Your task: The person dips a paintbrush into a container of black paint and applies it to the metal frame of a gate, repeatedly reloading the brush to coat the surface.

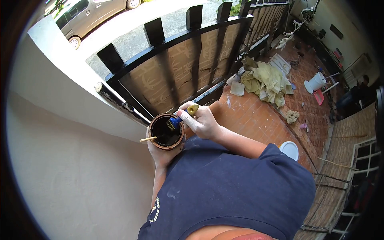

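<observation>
My left hand is wrapped round a paint can from below and the side. Dark paint fills the bottom of the can, and its rim is stained brown. A thin wooden stick leans out over the rim on the left. In my right hand is a paintbrush with a blue and yellow handle. The brush dips inside the can's mouth, its bristles near the dark paint. Pale dust or paint coats my right fingers.
A black metal gate with tan panels stands ahead, beside a pale wall. On the tiled floor lie a crumpled cloth, a white bucket and a red tray. A white lid is by my right elbow.
</observation>
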### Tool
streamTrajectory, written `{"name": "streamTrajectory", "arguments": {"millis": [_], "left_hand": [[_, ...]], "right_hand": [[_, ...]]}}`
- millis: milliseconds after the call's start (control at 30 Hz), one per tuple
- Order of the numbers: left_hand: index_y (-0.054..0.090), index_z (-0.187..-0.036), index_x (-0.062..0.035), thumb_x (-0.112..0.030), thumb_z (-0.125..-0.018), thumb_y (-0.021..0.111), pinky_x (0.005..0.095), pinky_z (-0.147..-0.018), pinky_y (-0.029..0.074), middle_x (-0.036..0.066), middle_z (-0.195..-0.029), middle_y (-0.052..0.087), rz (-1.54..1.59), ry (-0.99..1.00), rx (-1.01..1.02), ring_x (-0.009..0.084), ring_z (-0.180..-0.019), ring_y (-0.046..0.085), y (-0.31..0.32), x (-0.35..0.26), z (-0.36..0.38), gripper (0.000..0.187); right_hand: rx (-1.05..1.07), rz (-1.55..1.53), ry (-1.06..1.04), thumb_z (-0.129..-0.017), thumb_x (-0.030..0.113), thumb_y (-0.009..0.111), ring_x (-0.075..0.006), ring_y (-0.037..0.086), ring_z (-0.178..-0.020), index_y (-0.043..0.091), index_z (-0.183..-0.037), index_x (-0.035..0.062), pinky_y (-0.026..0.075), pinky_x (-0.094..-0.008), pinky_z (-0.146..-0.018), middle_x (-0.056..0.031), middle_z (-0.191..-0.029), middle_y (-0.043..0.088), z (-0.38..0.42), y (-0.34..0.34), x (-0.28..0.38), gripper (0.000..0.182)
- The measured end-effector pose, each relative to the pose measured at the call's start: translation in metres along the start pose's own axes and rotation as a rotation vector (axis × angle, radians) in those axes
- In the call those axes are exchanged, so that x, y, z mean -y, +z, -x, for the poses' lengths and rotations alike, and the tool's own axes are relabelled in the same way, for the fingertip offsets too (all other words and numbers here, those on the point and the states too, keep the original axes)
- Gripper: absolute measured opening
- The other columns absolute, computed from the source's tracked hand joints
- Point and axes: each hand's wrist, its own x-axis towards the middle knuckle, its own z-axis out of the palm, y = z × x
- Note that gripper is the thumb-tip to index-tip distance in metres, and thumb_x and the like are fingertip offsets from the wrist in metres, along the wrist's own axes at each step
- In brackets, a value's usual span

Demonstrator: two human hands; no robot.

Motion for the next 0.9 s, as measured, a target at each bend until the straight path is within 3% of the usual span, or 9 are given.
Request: {"name": "streamTrajectory", "arguments": {"millis": [267, 333, 433, 600, 667, 900], "left_hand": [[0.049, -0.136, -0.0044, -0.019, -0.052, 0.099, 0.0387, -0.104, 0.050, 0.009, -0.126, 0.059, 0.002, 0.008, -0.049, 0.0238, -0.118, 0.061, 0.003, 0.005, 0.012, 0.099], [0.049, -0.136, -0.0046, -0.019, -0.052, 0.099, 0.0388, -0.104, 0.050, 0.009, -0.126, 0.059, -0.004, -0.001, -0.065, 0.0237, -0.118, 0.061, 0.008, -0.008, 0.026, 0.098], [0.050, -0.135, -0.0052, -0.018, -0.052, 0.098, 0.0389, -0.104, 0.050, 0.009, -0.126, 0.059, -0.057, -0.059, -0.038, 0.0236, -0.118, 0.061, 0.005, -0.005, 0.023, 0.096], [0.051, -0.133, -0.0054, -0.016, -0.052, 0.098, 0.0379, -0.103, 0.050, 0.008, -0.124, 0.059, -0.075, 0.006, -0.069, 0.0233, -0.116, 0.061, 0.014, -0.022, 0.033, 0.094], [0.052, -0.133, -0.0052, -0.017, -0.052, 0.099, 0.0379, -0.103, 0.050, 0.008, -0.124, 0.060, -0.054, -0.010, -0.076, 0.0238, -0.116, 0.061, 0.013, -0.009, 0.029, 0.094], [0.047, -0.141, -0.0024, -0.023, -0.052, 0.100, 0.0395, -0.108, 0.048, 0.011, -0.130, 0.059, -0.202, 0.052, -0.056, 0.0264, -0.122, 0.059, 0.007, -0.009, 0.029, 0.106]], "right_hand": [[0.044, 0.017, -0.018, -0.107, 0.014, 0.060, -0.0029, 0.056, -0.066, 0.066, -0.102, -0.0006, 0.046, -0.0220, -0.059, 0.0010, -0.073, 0.063, 0.004, -0.002, -0.003, 0.017], [0.020, -0.050, 0.010, -0.103, 0.013, 0.064, -0.0080, 0.057, -0.061, 0.067, -0.098, -0.0010, 0.048, -0.0296, -0.057, -0.0052, -0.067, 0.064, 0.017, -0.006, 0.006, 0.016], [0.027, -0.037, 0.003, -0.104, 0.014, 0.064, -0.0080, 0.058, -0.062, 0.067, -0.098, -0.0012, 0.049, -0.0293, -0.058, -0.0054, -0.069, 0.065, 0.012, -0.005, 0.004, 0.016], [0.028, -0.032, -0.035, -0.104, 0.015, 0.063, -0.0087, 0.060, -0.064, 0.066, -0.100, -0.0016, 0.050, -0.0290, -0.059, -0.0050, -0.071, 0.065, 0.022, -0.010, 0.008, 0.018], [0.041, -0.067, 0.039, -0.105, 0.014, 0.063, -0.0051, 0.058, -0.064, 0.067, -0.100, -0.0019, 0.048, -0.0253, -0.057, -0.0018, -0.069, 0.064, 0.022, -0.010, 0.010, 0.017], [0.000, -0.077, -0.040, -0.107, 0.011, 0.058, -0.0050, 0.059, -0.061, 0.068, -0.101, -0.0031, 0.047, -0.0219, -0.057, -0.0011, -0.070, 0.065, 0.026, -0.017, 0.030, 0.018]]}}
